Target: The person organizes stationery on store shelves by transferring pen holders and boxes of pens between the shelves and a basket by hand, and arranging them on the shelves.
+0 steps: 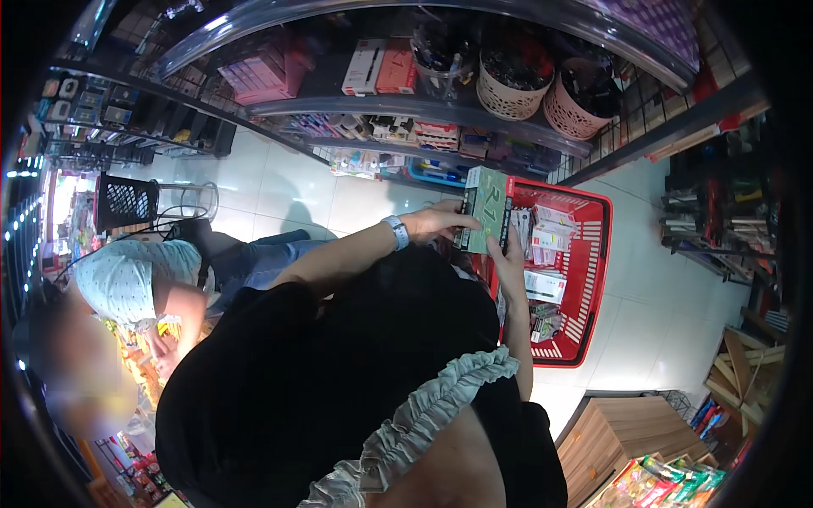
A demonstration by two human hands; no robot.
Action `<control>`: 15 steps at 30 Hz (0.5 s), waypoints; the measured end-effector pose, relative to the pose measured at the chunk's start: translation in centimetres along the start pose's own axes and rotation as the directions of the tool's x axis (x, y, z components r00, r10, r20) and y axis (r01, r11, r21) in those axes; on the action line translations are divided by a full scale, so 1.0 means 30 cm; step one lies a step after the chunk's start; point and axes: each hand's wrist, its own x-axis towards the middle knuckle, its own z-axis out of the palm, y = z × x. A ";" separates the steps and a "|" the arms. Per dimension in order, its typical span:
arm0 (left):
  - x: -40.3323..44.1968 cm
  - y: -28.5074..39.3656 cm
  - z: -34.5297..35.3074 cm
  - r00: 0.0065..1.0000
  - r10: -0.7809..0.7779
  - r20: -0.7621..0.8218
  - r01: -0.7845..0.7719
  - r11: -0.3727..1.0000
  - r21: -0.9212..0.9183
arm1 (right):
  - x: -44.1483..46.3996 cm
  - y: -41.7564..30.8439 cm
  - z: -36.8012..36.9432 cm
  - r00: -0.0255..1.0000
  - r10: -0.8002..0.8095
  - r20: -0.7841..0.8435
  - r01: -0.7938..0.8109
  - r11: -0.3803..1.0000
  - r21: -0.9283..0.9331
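A green box (pixel 489 196) printed with "R1" is held up in front of me. My left hand (pixel 439 222), with a light watch on its wrist, grips the box at its left side. My right hand (pixel 508 261) closes on its lower right corner, thumb on the printed face. Beneath and to the right of the box is a red shopping basket (pixel 600 279) with slotted sides. Inside the basket lie several small white boxes (pixel 544 286) and other packages, partly hidden by my right hand and the green box.
A shelf rack stands ahead, with perforated pots (pixel 511 95) of pens, a red box (pixel 396 68) and pink boxes (pixel 264 72). Another person (pixel 140 279) bends over goods at the left. A wooden cabinet (pixel 631 423) and snack packets (pixel 660 483) are at the lower right.
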 end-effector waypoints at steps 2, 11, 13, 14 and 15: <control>0.013 -0.007 -0.021 0.999 0.027 0.024 -0.026 0.999 -0.025 | 0.003 -0.006 0.004 1.000 0.007 0.001 -0.007 1.000 -0.027; -0.005 0.036 -0.187 0.998 0.060 0.037 -0.059 0.998 -0.028 | 0.101 -0.087 0.098 0.995 0.012 0.100 -0.009 0.999 -0.033; -0.046 0.075 -0.236 0.998 0.066 -0.006 -0.066 0.998 0.010 | 0.138 -0.133 0.153 0.988 0.003 0.158 -0.005 1.000 0.013; -0.065 0.090 -0.267 0.996 0.089 -0.022 -0.089 0.996 0.014 | 0.160 -0.148 0.180 0.983 0.018 0.181 -0.017 1.000 -0.008; -0.084 0.103 -0.297 0.993 0.112 -0.036 -0.112 0.994 0.019 | 0.183 -0.162 0.204 0.979 0.034 0.201 -0.029 0.999 -0.029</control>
